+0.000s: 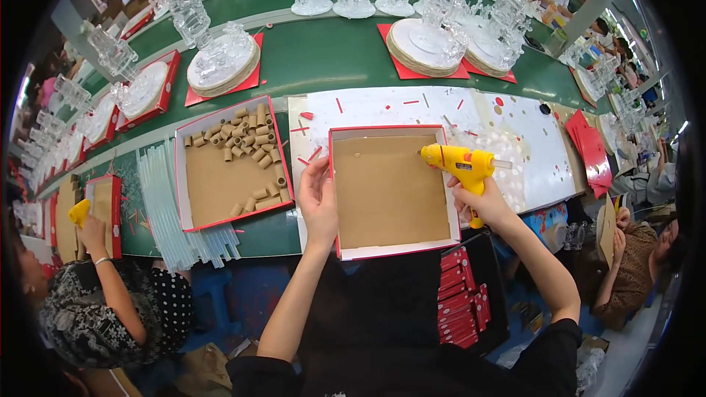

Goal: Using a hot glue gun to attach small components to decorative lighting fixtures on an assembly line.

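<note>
A shallow square box (393, 198) with a red outside, white inner walls and a brown cardboard bottom lies in front of me. My left hand (318, 202) holds its left wall, fingers along the outside and thumb near the rim. My right hand (482, 202) is wrapped round the handle of a yellow hot glue gun (463, 163). The gun's nozzle points left, over the box's upper right corner. A pale glue stick sticks out of its back end. One small shiny dot of glue shows on the cardboard at the upper left.
Left of me stands another red box (213, 190) with several short cardboard tubes (250, 132). Clear glue sticks (165, 202) lie beside it. White boards with red scraps lie behind my box. Clear ornaments on round discs (426, 43) line the green table. Co-workers sit on both sides.
</note>
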### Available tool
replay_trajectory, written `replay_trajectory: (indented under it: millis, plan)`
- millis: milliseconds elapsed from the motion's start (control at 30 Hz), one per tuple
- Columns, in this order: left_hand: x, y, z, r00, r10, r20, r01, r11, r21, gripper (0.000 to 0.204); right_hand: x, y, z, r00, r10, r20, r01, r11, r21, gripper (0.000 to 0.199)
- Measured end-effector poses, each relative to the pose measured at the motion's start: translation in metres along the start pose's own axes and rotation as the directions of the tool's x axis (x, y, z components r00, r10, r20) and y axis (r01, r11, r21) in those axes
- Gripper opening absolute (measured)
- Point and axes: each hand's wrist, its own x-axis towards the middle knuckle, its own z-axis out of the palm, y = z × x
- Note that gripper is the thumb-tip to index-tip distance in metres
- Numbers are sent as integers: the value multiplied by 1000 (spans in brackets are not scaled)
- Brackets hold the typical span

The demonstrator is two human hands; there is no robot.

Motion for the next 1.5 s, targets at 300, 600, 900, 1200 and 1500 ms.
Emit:
replay_trajectory:
  millis: [300,600,900,1200,1500]
  plan:
    - [-1,2,1,1000,0,-3,0,1000,2,31,5,4,-9,1000,-8,-4,8,999,40,16]
    - [0,5,2,1000,13,1,-13,1000,20,31,-24,-5,5,990,-27,138,27,1000,-3,28]
    - [0,1,1,1000,3,-2,-3,1000,17,30,-23,2,19,959,144,246,-170,981,91,19]
    - [0,4,3,1000,12,-9,-12,1000,8,32,-24,1,20,974,105,199,-123,989,78,14]
    - [1,5,0,1000,11,13,-12,1000,23,30,-49,-15,40,879,107,465,-199,968,154,38]
